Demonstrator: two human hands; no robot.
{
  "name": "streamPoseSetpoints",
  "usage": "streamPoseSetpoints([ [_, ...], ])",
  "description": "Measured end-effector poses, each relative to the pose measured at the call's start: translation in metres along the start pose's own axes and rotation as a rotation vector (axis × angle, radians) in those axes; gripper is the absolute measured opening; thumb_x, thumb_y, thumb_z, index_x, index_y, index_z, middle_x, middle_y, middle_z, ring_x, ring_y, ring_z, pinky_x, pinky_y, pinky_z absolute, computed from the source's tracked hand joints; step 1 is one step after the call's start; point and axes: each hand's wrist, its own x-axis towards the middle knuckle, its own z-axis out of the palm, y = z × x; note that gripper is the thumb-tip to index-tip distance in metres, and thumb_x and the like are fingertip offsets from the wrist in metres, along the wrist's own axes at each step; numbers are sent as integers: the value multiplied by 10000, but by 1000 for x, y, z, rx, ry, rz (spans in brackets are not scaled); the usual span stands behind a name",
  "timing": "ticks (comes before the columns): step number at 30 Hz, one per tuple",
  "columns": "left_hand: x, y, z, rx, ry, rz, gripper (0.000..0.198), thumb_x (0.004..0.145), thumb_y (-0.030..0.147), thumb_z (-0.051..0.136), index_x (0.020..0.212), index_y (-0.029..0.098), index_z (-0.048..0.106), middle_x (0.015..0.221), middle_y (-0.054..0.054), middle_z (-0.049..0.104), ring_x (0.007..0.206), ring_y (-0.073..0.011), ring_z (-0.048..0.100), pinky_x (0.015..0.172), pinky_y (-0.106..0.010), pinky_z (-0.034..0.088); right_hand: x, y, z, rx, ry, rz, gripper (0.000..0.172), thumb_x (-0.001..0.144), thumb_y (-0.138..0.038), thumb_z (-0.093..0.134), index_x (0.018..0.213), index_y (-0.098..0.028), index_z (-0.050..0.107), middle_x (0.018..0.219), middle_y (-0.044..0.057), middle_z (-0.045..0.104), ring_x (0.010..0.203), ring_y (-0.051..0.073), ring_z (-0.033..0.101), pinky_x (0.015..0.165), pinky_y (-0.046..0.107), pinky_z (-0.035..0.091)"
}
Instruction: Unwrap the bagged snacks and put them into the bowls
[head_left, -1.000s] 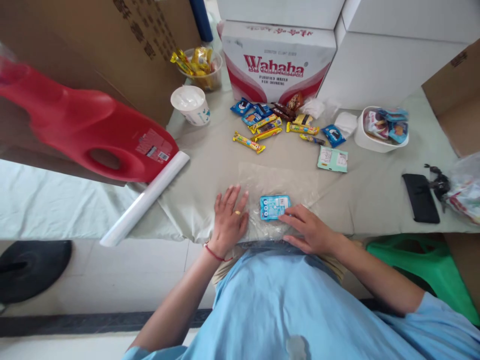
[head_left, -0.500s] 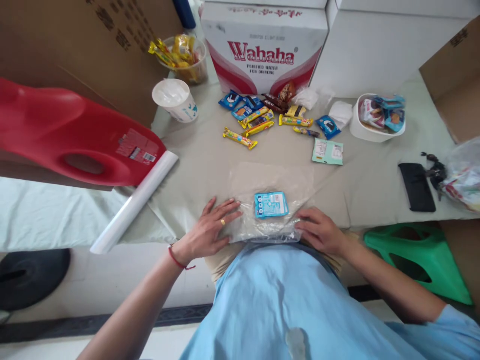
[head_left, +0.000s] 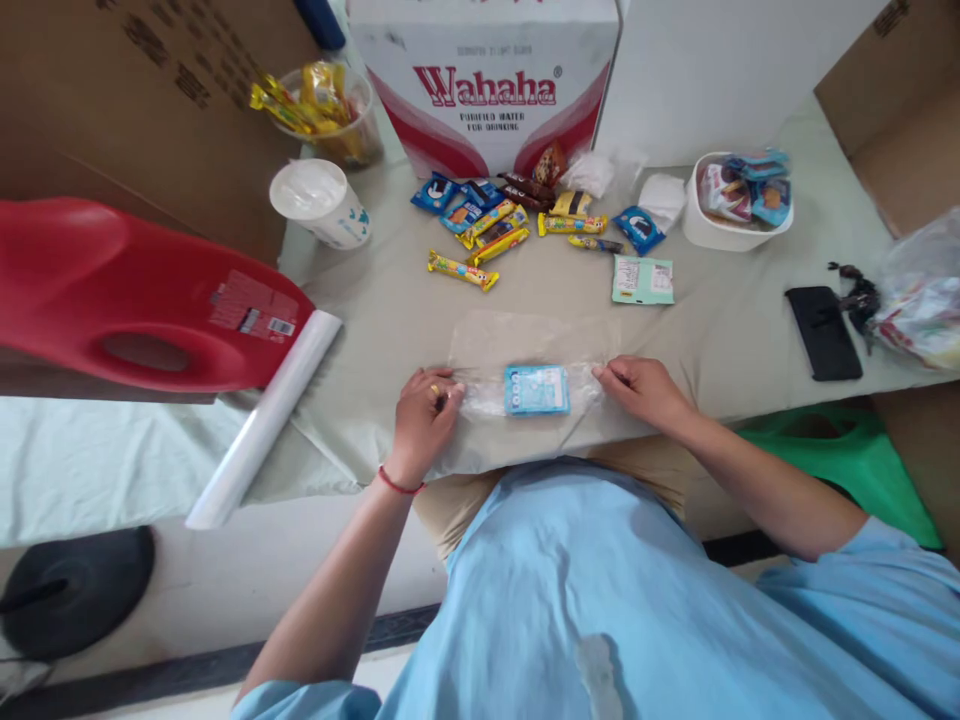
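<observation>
A small blue packet [head_left: 536, 390] lies in front of me, with a sheet of clear plastic film [head_left: 487, 340] under it and its near part folded up over it. My left hand [head_left: 426, 420] pinches the left end of the film's fold, a gold ring on one finger. At the fold's right end, my right hand [head_left: 643, 390] grips the film between thumb and fingers. Both hands rest close to the table's near edge, one on each side of the packet. Just beyond the film lies a pale green packet [head_left: 643, 280].
Several small wrapped snacks [head_left: 495, 230] lie before a Wahaba-style printed carton [head_left: 487, 100]. A white tub [head_left: 735, 235], phone [head_left: 825, 335] and keys stand right. Left are a paper cup [head_left: 322, 205], a red jug [head_left: 150, 290] and a plastic film roll [head_left: 266, 420].
Both hands have closed on the film's near edge and moved away from my body, folding it over the blue packet. The left hand was lying flat before. The view has shifted slightly.
</observation>
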Motion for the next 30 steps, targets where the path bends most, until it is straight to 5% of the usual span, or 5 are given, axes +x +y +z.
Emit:
streamPoseSetpoints([
  [7,15,-11,4,183,308,-275,231,896,444,610,941,224,662,1038,-118,656,1086,-319,619,1046,-534,499,12,-5,-28,-477,-36,243,360,1041,-432,478,951,-209,745,1000,124,752,804,251,654,642,323,370],
  [13,-9,19,-15,119,571,-226,134,965,335,561,950,225,637,916,-67,622,917,-261,626,930,-480,523,57,-15,-43,-365,96,-78,286,1026,-346,522,1132,-182,732,1105,144,720,1034,310,637,821,387,474],
  [20,-17,76,23,161,23,220,333,1031,248,449,1201,233,735,1172,-97,768,1063,-256,666,943,-432,501,110,-48,-5,-344,-43,-217,544,1020,-397,606,1465,-85,579,1338,205,660,1227,334,565,1023,415,454],
  [24,8,81,47,270,-85,225,414,1019,188,450,1344,232,704,1364,-81,730,1105,-279,631,916,-443,493,125,-61,3,-355,-157,-149,533,952,-384,713,1404,-118,622,1245,168,715,1124,294,625,915,347,465],
  [30,13,82,61,367,-130,244,424,971,122,527,1320,255,727,1368,-90,709,1066,-294,583,887,-438,474,150,-62,-5,-202,-315,-123,142,927,-206,671,1022,-157,765,997,69,744,842,167,629,732,256,408],
])
